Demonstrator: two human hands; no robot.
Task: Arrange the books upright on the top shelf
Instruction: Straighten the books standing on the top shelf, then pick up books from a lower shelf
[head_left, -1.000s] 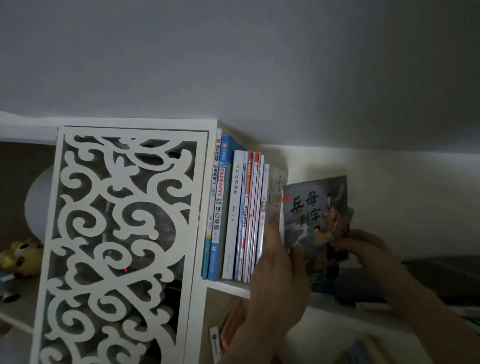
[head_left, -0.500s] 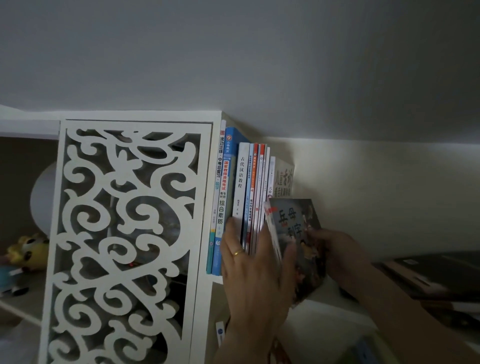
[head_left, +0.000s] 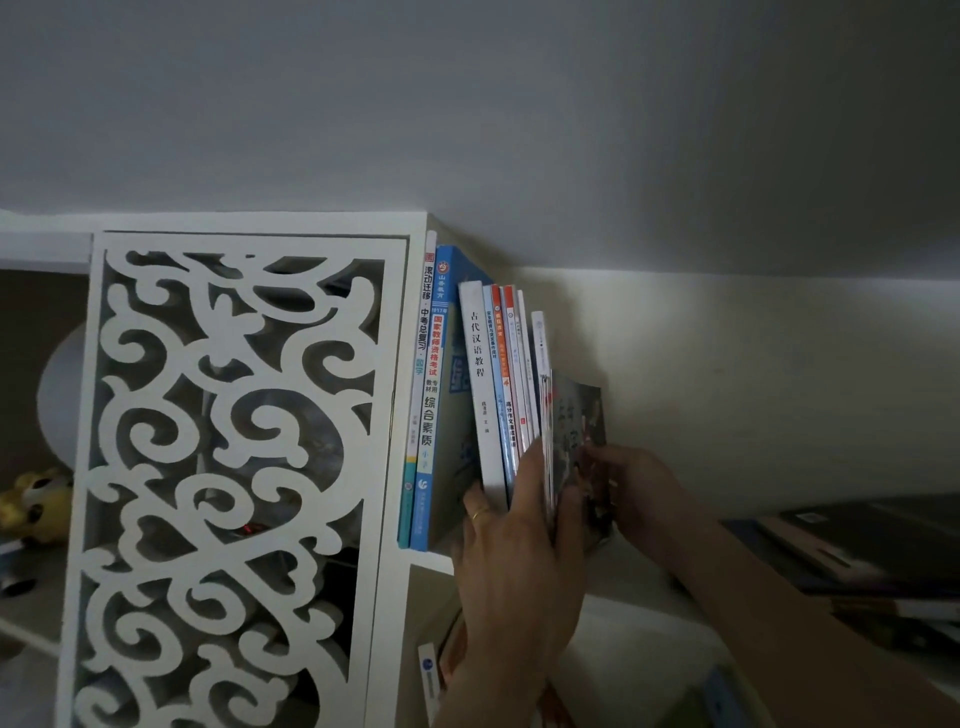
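Several books (head_left: 480, 384) stand upright in a row on the top shelf (head_left: 639, 577), against the white side panel. At the row's right end a thin dark picture book (head_left: 576, 421) stands almost upright. My left hand (head_left: 519, 540) lies against the spines, fingers up and fairly straight, pressing the row and the picture book's near edge. My right hand (head_left: 636, 499) holds the picture book's cover from the right, fingertips on it. A ring shows on a left finger.
A white carved lattice panel (head_left: 234, 467) fills the left. A yellow plush toy (head_left: 36, 499) sits behind it at far left. Dark books lie flat in a stack (head_left: 862, 561) on the shelf's right. More books show on the shelf below (head_left: 431, 680).
The picture book has turned from facing me to nearly upright against the row's right end. My left hand moved up along the spines; my right hand followed the book leftward.
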